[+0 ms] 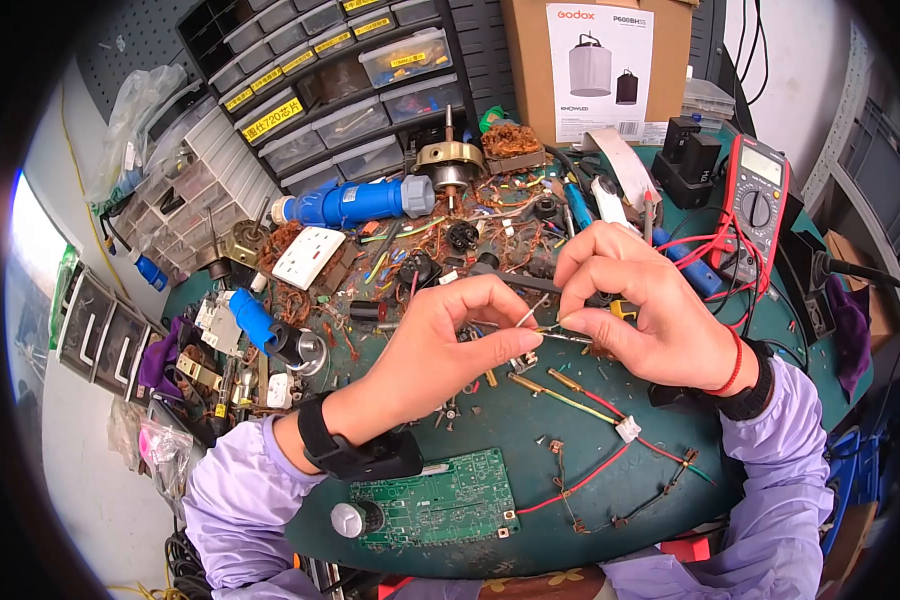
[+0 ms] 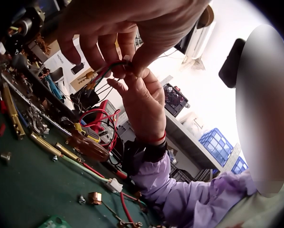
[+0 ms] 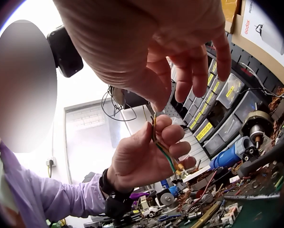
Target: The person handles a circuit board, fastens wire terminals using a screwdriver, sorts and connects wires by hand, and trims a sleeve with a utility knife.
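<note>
Thin insulated wires (image 3: 166,154), one of them green, run through my left hand (image 1: 440,340), which pinches them between thumb and fingers. In the right wrist view they stick up past the left fingertips, with a small yellowish end hanging below. My right hand (image 1: 650,305) meets the left one over the bench, its thumb and index finger pinching at the wires' upper tips; its other fingers are loosely bent. Below both hands lie brass-ended wires (image 1: 580,395) joined at a white connector (image 1: 628,429). A screwdriver with a brown handle (image 2: 88,146) lies beneath them.
A green circuit board (image 1: 440,500) lies near the front edge of the bench (image 1: 610,510). A red multimeter (image 1: 757,200) with tangled leads stands at right. Behind are a blue plug (image 1: 355,203), a white socket (image 1: 308,258), copper scraps, parts drawers (image 1: 350,122) and a cardboard box (image 1: 530,60).
</note>
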A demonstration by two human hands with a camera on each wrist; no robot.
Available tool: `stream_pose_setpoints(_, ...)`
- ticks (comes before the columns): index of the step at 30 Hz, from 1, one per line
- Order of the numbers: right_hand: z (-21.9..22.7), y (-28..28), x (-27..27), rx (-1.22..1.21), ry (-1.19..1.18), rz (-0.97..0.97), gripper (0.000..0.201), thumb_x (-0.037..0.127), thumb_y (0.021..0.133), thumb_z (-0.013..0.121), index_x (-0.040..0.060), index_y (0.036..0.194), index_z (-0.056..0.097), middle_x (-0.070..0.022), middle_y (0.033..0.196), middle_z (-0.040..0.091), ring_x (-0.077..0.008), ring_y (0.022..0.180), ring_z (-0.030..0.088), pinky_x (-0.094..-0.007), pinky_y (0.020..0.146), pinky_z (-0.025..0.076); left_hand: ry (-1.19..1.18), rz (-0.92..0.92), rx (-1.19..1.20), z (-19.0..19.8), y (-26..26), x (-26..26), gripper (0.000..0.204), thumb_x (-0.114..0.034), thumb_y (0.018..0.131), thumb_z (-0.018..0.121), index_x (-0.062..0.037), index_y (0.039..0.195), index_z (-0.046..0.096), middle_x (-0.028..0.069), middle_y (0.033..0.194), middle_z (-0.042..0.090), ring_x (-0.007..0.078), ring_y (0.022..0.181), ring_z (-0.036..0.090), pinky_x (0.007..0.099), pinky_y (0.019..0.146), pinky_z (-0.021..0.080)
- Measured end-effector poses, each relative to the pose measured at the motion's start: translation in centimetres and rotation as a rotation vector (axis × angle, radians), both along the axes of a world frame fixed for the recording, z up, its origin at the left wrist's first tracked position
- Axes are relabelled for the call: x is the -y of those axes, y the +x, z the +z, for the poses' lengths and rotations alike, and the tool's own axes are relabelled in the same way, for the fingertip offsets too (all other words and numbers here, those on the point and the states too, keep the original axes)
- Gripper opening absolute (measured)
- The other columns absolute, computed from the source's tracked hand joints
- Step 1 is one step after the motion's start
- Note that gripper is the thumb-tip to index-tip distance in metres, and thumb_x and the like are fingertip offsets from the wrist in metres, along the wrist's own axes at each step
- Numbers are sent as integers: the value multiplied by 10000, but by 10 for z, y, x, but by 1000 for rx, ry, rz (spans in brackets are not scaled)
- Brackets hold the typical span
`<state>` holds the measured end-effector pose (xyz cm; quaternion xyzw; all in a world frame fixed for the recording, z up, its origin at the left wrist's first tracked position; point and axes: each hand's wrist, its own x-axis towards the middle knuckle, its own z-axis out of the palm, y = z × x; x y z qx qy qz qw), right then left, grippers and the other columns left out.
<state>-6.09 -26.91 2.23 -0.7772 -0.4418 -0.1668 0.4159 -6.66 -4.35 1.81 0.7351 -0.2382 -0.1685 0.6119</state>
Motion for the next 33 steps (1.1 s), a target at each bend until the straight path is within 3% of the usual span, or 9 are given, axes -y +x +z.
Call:
stream_pose_setpoints(2,-3,1,0,-32,19,-10,100,18,768,668,42,825,590,-82,878,568,-294,868,546,-375,764,427,135,118,333,5,-6,5,116,-79,813,721,-53,884,633,8,870,652,95,817,584,261,776,444)
stream_pose_setpoints(3,-5,2,0,-111,44,5,87,30,783,665,38,823,589,-84,859,567,-288,868,545,-373,758,426,136,117,333,7,-7,5,116,-79,813,721,-53,884,633,8,870,652,95,817,584,261,776,444)
stream_pose_setpoints(5,-6,2,0,-190,70,18,78,41,797,661,34,820,588,-87,841,566,-283,868,545,-370,752,424,324,103,776,10,-7,4,120,-65,770,737,-55,838,639,20,806,648,145,788,590,300,767,424)
stream_pose_setpoints(8,-3,1,1,-215,4,-5,85,76,823,653,21,817,589,-101,803,579,-274,840,554,-370,747,428,358,139,811,15,-11,7,124,-63,751,739,-61,834,647,34,778,646,194,775,593,325,767,404)
stream_pose_setpoints(12,-3,1,0,-261,25,-4,88,94,832,645,15,854,613,-110,786,601,-276,786,570,-371,730,436,367,141,785,13,-8,4,107,-54,771,725,-48,842,644,31,805,658,158,775,599,303,761,427)
stream_pose_setpoints(14,-3,0,-1,-301,77,-20,89,93,833,644,16,869,620,-111,783,607,-281,771,574,-376,724,438,270,168,552,10,-7,4,93,-52,797,711,-32,854,640,19,824,662,108,787,596,267,742,450)
stream_pose_setpoints(19,1,-2,0,-3,-1,-74,121,85,781,689,49,887,643,-57,861,609,-223,836,562,-348,803,386,178,155,351,13,-7,3,99,-69,831,700,-22,885,632,-1,856,655,62,809,587,219,719,457)
stream_pose_setpoints(26,-1,-3,0,191,-55,-98,146,58,727,715,93,850,645,-21,835,573,-224,838,542,-353,787,369,37,49,4,14,-2,1,125,-88,856,690,-24,934,618,7,888,641,59,822,585,209,722,461)
stream_pose_setpoints(33,3,-6,1,135,-121,-117,114,84,721,718,103,805,644,-9,840,577,-217,890,528,-376,870,335,136,79,97,13,-6,3,125,-98,849,697,-23,921,627,-1,870,643,67,800,581,222,717,458)
